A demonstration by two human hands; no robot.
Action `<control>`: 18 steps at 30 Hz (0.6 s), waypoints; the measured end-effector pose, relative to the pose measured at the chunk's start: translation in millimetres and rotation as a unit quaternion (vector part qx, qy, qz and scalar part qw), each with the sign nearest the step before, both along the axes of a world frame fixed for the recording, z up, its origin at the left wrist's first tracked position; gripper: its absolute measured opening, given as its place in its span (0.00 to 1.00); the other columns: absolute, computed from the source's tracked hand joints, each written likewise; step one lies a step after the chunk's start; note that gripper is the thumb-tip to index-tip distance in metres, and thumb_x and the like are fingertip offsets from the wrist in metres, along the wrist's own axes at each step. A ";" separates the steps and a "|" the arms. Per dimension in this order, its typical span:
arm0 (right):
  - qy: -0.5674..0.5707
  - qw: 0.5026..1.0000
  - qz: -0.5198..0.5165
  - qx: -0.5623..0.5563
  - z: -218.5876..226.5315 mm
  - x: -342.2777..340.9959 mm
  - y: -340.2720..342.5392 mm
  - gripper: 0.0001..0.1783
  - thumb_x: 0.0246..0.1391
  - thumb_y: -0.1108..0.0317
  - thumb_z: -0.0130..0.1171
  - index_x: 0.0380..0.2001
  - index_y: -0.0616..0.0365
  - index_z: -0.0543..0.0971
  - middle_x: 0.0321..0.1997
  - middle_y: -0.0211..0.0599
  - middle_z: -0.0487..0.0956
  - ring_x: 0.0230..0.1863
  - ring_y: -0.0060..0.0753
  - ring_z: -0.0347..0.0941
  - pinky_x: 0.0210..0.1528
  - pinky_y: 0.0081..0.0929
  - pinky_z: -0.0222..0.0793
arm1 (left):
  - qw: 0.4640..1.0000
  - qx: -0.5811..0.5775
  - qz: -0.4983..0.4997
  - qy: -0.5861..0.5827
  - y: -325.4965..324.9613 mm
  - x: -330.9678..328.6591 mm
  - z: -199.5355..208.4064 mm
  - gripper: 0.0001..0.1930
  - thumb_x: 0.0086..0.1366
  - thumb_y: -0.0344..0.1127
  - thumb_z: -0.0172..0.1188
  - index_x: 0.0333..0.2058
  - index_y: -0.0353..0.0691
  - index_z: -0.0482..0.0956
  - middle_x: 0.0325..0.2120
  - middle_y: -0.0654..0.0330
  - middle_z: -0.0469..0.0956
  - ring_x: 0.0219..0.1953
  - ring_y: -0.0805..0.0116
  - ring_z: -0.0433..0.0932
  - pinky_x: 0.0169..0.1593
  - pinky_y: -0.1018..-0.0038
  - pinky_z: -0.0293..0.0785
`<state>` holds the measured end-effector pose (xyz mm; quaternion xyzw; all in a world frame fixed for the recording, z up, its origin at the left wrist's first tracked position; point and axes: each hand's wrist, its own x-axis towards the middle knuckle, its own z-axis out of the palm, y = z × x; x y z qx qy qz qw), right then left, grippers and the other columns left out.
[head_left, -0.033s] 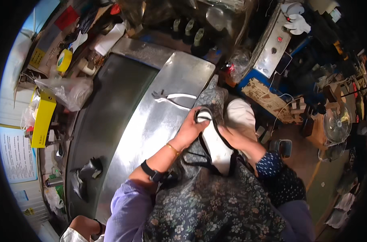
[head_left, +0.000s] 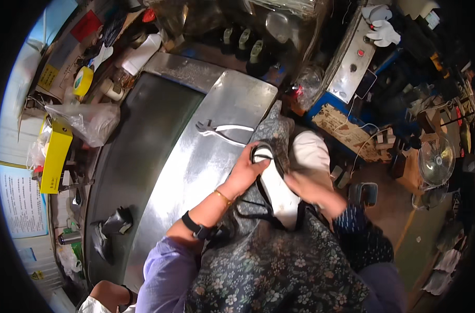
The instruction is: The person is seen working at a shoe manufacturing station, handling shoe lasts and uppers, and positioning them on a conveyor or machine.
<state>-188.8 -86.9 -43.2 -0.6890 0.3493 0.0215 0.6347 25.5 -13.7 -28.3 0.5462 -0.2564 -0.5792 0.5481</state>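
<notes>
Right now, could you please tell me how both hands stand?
Left hand: closed, holding the long white-and-black shoe.
Right hand: blurred beside the shoe; grip cannot be told.

Pliers [head_left: 212, 130] left of shoe [head_left: 278, 189]

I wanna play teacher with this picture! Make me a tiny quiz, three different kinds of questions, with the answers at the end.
1. True or false: the pliers lie on the shiny metal surface.

2. Pick one. What is sitting on the dark belt?
A) a fan
B) black shoes
C) a roll of yellow tape

3. Look closely: which hand grips the white-insoled shoe at its end nearest the pliers?

Key:
1. True.
2. B.
3. The left hand, with its thumb over the insole.
</notes>
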 end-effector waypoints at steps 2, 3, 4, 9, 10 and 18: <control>-0.123 0.985 -0.068 -0.101 -9.4 -9.9 26.6 0.27 0.69 0.55 0.46 0.58 0.69 0.66 0.53 0.51 0.76 0.55 0.37 0.71 0.57 0.33 0.64 | 0.999 0.004 -0.030 -0.027 -5.0 -7.5 3.8 0.30 0.62 0.22 0.61 0.61 0.38 0.62 0.43 0.65 0.76 0.43 0.76 0.74 0.49 0.78 0.71; -0.130 0.979 -0.092 -0.127 -2.6 -6.1 37.5 0.26 0.69 0.56 0.46 0.58 0.69 0.66 0.51 0.52 0.76 0.54 0.38 0.72 0.57 0.32 0.65 | 1.000 -0.009 -0.008 -0.012 -3.5 -8.5 4.6 0.26 0.65 0.28 0.58 0.60 0.35 0.64 0.48 0.60 0.76 0.49 0.71 0.74 0.55 0.74 0.70; -0.090 0.991 -0.081 -0.061 4.4 -3.6 33.6 0.26 0.68 0.57 0.46 0.58 0.69 0.66 0.50 0.52 0.77 0.53 0.39 0.72 0.56 0.32 0.65 | 0.988 -0.043 0.012 0.150 -1.9 1.8 4.4 0.25 0.66 0.30 0.56 0.61 0.33 0.64 0.50 0.59 0.75 0.51 0.69 0.73 0.59 0.72 0.66; -0.047 0.987 -0.120 -0.091 31.1 37.5 24.0 0.30 0.67 0.55 0.46 0.57 0.75 0.63 0.48 0.66 0.76 0.53 0.55 0.74 0.54 0.37 0.67 | 0.965 0.129 0.191 -0.121 2.0 -21.2 -4.4 0.25 0.73 0.45 0.42 0.54 0.28 0.73 0.55 0.39 0.73 0.63 0.53 0.67 0.66 0.64 0.58; -0.029 0.987 -0.091 -0.130 31.8 39.9 25.7 0.33 0.67 0.54 0.46 0.58 0.79 0.60 0.42 0.74 0.75 0.48 0.66 0.74 0.49 0.45 0.70 | 0.929 0.106 0.176 -0.309 9.0 -15.8 -21.0 0.24 0.73 0.46 0.41 0.45 0.29 0.77 0.42 0.36 0.79 0.50 0.44 0.77 0.55 0.60 0.72; -0.086 0.965 -0.111 -0.221 14.1 55.2 51.6 0.31 0.65 0.60 0.47 0.59 0.78 0.58 0.39 0.76 0.75 0.42 0.73 0.73 0.44 0.54 0.70 | 0.887 0.029 0.010 -0.460 36.8 -0.4 -7.7 0.28 0.73 0.46 0.44 0.60 0.25 0.59 0.46 0.29 0.74 0.47 0.33 0.75 0.52 0.55 0.73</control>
